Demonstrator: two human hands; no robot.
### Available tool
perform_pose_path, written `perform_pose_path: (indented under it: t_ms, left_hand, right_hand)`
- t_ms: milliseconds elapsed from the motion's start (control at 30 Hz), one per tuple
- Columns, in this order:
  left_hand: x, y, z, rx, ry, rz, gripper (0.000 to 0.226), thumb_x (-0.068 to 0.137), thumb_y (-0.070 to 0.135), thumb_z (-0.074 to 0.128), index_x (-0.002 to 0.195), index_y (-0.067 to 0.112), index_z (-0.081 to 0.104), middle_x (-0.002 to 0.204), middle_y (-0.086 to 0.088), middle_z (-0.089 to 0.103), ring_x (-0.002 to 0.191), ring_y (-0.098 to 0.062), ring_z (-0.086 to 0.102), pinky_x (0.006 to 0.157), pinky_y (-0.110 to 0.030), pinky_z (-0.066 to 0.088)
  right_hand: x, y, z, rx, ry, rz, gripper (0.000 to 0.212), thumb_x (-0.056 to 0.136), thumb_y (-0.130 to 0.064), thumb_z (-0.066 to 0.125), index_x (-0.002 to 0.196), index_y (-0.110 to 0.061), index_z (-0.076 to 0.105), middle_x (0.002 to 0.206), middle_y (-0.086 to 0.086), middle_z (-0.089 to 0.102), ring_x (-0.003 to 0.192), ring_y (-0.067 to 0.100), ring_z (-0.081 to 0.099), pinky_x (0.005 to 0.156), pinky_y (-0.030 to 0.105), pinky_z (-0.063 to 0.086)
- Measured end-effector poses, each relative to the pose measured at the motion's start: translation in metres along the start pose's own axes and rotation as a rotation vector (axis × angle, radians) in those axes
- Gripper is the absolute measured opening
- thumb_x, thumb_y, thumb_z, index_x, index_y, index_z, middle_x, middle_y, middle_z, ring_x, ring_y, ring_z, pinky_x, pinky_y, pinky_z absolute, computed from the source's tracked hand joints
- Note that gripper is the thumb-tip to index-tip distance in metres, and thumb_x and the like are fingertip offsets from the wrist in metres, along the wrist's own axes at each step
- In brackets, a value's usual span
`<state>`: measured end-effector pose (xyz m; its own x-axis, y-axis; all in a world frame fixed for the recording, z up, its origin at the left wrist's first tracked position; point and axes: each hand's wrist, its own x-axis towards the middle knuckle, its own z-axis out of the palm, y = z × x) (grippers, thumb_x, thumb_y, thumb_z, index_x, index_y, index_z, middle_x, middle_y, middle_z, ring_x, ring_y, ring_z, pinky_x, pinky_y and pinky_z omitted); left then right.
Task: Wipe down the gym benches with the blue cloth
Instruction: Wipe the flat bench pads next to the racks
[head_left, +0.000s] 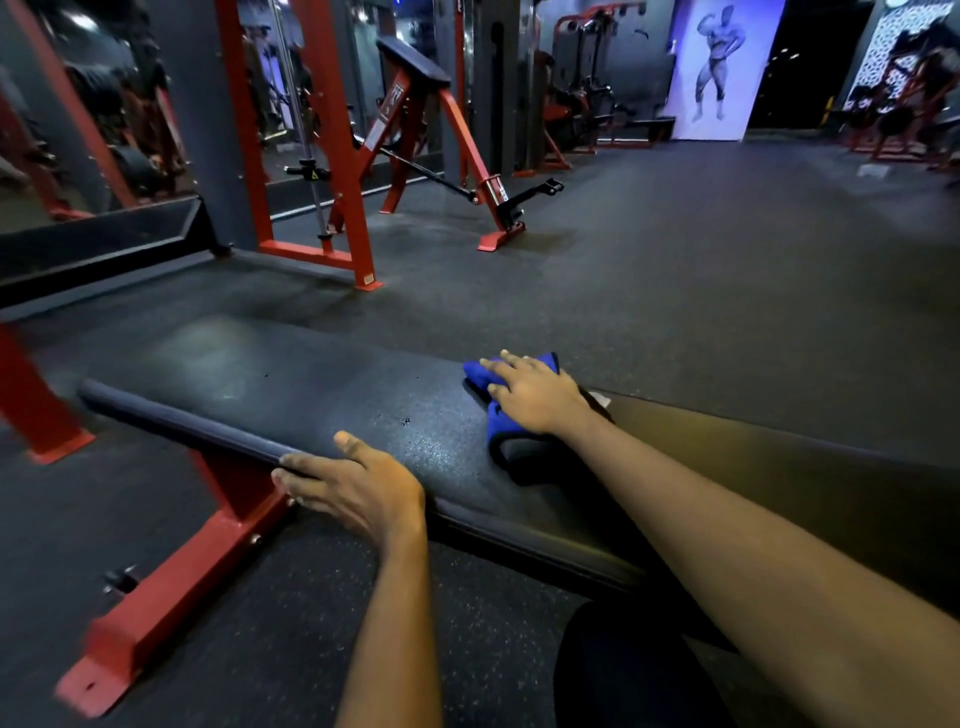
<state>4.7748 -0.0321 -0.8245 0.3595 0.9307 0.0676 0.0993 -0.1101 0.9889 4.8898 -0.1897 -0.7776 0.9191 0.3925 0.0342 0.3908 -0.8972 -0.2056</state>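
A flat gym bench with a black padded top (311, 384) and a red steel frame (171, 587) runs across the view in front of me. The blue cloth (501, 421) lies bunched on the pad near its far edge. My right hand (535, 395) presses flat on the cloth with straight fingers. My left hand (353, 488) rests on the near edge of the pad, thumb on top and fingers laid along the side.
A red squat rack (332, 156) and a red incline machine (441, 135) stand beyond the bench on dark rubber flooring (727, 270). A mirror wall is at the left. More red machines stand at the back right. My dark-clad knee (623, 670) is below the bench.
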Motion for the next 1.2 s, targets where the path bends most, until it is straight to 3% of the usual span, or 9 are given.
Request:
perform_pose_path:
  t_ms: [133,367,500,767,1000,1200]
  left_hand:
    - [0.0,0.0,0.001,-0.006,0.01,-0.002,0.069,0.103,0.04,0.032,0.154,-0.001,0.008,0.162,-0.02,0.003,0.148,-0.04,0.009,0.12,-0.05,0.015]
    - [-0.001,0.001,-0.001,-0.002,0.016,-0.003,0.069,0.103,0.04,0.031,0.154,-0.001,0.008,0.162,-0.02,0.004,0.148,-0.04,0.009,0.121,-0.049,0.014]
    - [-0.002,0.002,-0.003,0.004,0.012,-0.017,0.069,0.103,0.041,0.03,0.155,0.001,0.007,0.163,-0.018,0.003,0.148,-0.039,0.01,0.12,-0.048,0.016]
    - [0.004,-0.004,0.001,0.018,-0.013,-0.001,0.076,0.099,0.048,0.022,0.154,-0.003,0.008,0.162,-0.023,0.003,0.147,-0.042,0.01,0.121,-0.047,0.011]
    - [0.004,-0.003,0.0,0.023,-0.023,0.001,0.076,0.099,0.049,0.018,0.154,-0.003,0.006,0.161,-0.024,0.002,0.148,-0.042,0.009,0.121,-0.05,0.011]
    - [0.008,-0.009,0.004,0.029,-0.014,0.014,0.083,0.094,0.056,0.013,0.154,-0.001,0.005,0.162,-0.022,0.001,0.148,-0.041,0.008,0.12,-0.053,0.013]
  right_hand:
    - [-0.03,0.012,0.011,-0.024,0.033,-0.098,0.051,0.102,-0.045,0.033,0.151,-0.044,0.022,0.163,-0.01,0.016,0.15,0.02,0.014,0.12,0.05,0.014]
    - [0.02,-0.004,-0.008,0.055,-0.033,-0.013,0.049,0.1,-0.043,0.034,0.149,-0.043,0.031,0.161,-0.008,0.023,0.147,0.018,0.025,0.116,0.048,0.022]
    - [-0.007,0.002,0.005,-0.022,0.01,-0.108,0.051,0.103,-0.041,0.034,0.153,-0.037,0.025,0.163,-0.002,0.021,0.15,0.015,0.015,0.122,0.04,0.011]
    - [-0.138,-0.013,0.005,-0.094,0.062,-0.103,0.052,0.102,-0.05,0.029,0.151,-0.048,0.015,0.163,-0.013,0.009,0.151,0.016,0.006,0.119,0.053,0.012]
    - [-0.076,-0.044,0.01,-0.071,0.04,-0.143,0.049,0.102,-0.047,0.028,0.151,-0.045,0.022,0.163,-0.009,0.016,0.15,0.021,0.013,0.118,0.056,0.014]
    - [-0.127,-0.038,0.013,-0.07,0.115,-0.23,0.051,0.102,-0.049,0.027,0.151,-0.046,0.018,0.164,-0.007,0.014,0.15,0.021,0.012,0.118,0.055,0.015]
